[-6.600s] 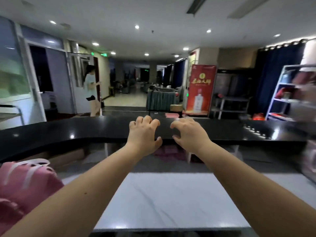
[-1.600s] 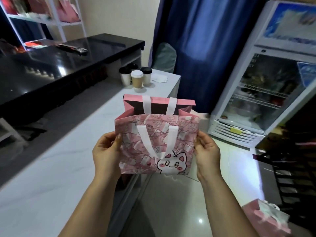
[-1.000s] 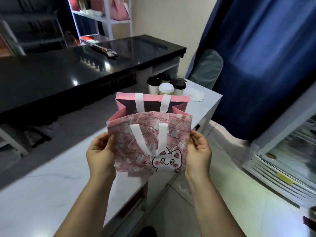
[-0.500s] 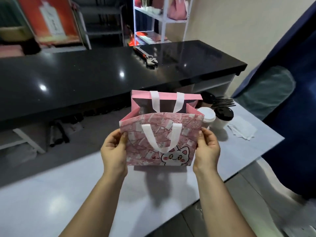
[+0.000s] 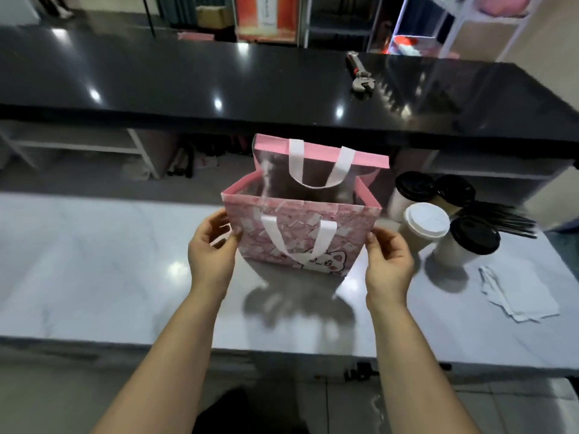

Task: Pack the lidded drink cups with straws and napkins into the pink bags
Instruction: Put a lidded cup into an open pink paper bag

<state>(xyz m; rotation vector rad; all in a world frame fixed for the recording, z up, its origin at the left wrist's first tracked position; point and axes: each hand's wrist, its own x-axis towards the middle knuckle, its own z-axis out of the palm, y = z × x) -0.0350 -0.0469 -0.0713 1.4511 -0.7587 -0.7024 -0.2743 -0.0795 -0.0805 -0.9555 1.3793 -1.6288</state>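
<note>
The pink patterned fabric tote bag (image 5: 300,239) is upright, mouth up, over the middle of the pale marble-topped table (image 5: 94,261), its base at or just off the surface. The left hand (image 5: 211,249) pinches its left edge, the right hand (image 5: 387,261) its right edge. Right of the bag, four lidded paper cups (image 5: 426,225) stand clustered on the table (two behind, two in front). The black plastic straws (image 5: 507,219) lie right of the rear cups. The white paper napkins (image 5: 517,292) lie nearer the table's front edge than the cups. Behind the table runs the glossy black counter (image 5: 219,83), with a metal wrench (image 5: 360,78) on it.
</note>
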